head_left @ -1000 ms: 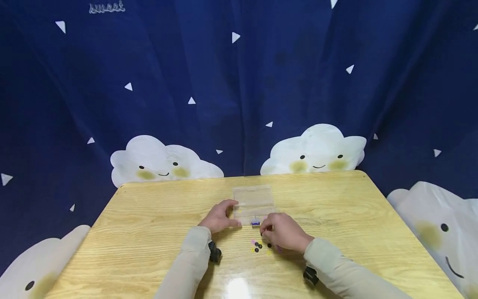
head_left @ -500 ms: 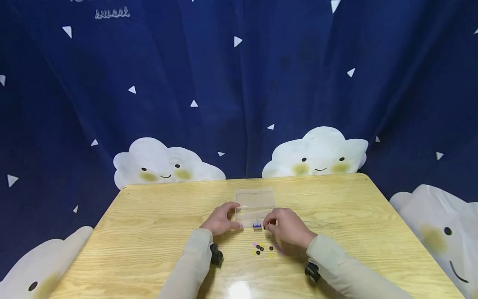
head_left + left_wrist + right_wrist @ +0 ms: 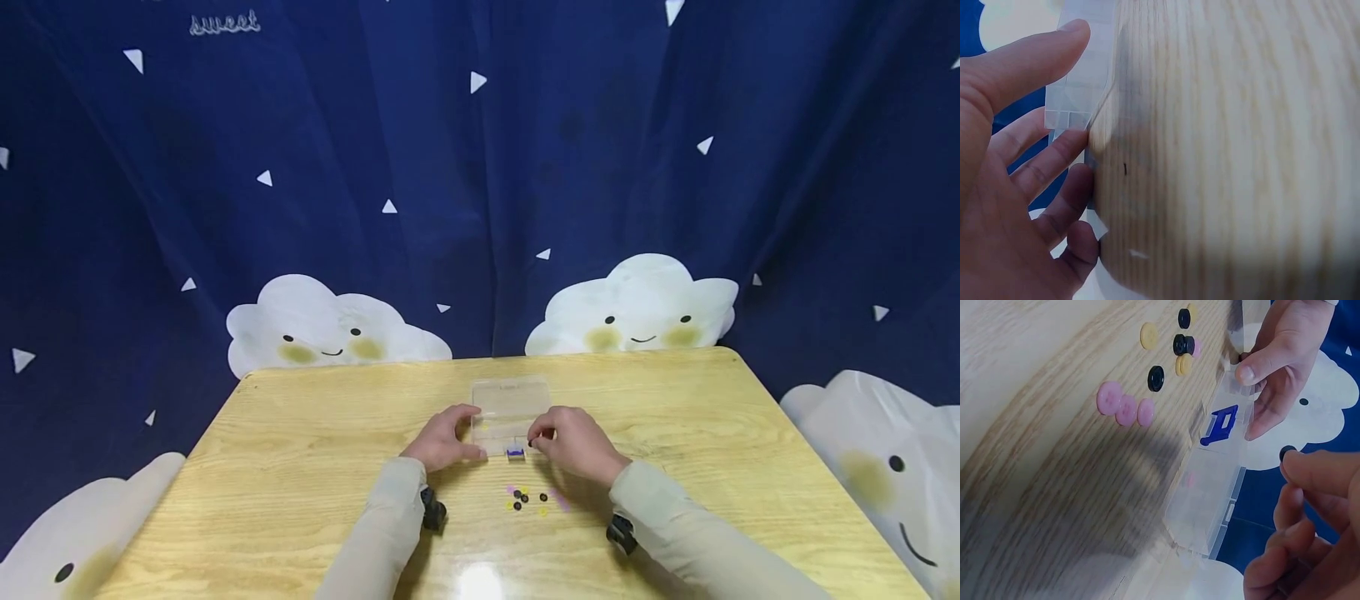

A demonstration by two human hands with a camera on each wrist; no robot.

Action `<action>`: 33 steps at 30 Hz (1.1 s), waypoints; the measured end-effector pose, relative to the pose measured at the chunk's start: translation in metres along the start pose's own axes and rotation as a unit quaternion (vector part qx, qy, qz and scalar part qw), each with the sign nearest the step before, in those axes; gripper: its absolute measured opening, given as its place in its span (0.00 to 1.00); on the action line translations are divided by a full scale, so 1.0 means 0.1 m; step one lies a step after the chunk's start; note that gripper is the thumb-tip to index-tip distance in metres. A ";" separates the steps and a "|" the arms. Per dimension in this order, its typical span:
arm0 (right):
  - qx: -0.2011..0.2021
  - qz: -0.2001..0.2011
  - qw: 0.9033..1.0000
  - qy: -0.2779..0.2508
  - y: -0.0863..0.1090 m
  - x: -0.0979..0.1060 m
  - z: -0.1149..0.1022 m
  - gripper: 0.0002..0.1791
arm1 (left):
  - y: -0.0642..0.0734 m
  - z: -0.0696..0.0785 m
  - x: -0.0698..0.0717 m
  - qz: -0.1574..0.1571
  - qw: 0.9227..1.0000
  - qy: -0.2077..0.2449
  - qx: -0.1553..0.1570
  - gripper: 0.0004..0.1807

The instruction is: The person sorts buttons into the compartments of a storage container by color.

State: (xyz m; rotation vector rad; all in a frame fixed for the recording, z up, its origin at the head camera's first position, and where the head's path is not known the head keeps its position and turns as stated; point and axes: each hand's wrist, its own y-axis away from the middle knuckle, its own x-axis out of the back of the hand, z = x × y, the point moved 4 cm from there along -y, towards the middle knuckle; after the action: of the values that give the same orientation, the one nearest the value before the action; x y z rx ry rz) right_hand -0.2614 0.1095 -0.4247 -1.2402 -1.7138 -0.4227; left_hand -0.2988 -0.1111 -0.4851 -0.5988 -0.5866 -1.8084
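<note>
A clear plastic box lies with its lid laid back. My left hand grips its left end between thumb and fingers. A blue piece like a latch sits at the box's front side. Between thumb and fingertip, my right hand pinches a black button over the box's right part. Through the clear plastic shows a pink button, and a yellow one is near the left end.
Loose buttons lie on the wooden table in front of the box: several black, yellow and pink ones. A dark blue curtain with clouds hangs behind the table.
With the black button pinched, my right hand has moved away from the loose buttons and up to the box. My left hand has stayed at the box's left end.
</note>
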 end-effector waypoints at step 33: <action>-0.035 0.014 0.999 0.010 -0.35 -0.24 -0.18 0.06 | 0.01 -0.02 0.00 0.001 1.000 -0.007 -0.020 0.41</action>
State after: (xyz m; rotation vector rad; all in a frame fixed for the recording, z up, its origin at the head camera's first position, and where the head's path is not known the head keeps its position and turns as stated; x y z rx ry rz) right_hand -0.2826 0.0684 -0.4280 -1.3056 -1.6753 -0.4806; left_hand -0.2982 -0.1129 -0.4863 -0.6380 -0.5607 -1.8197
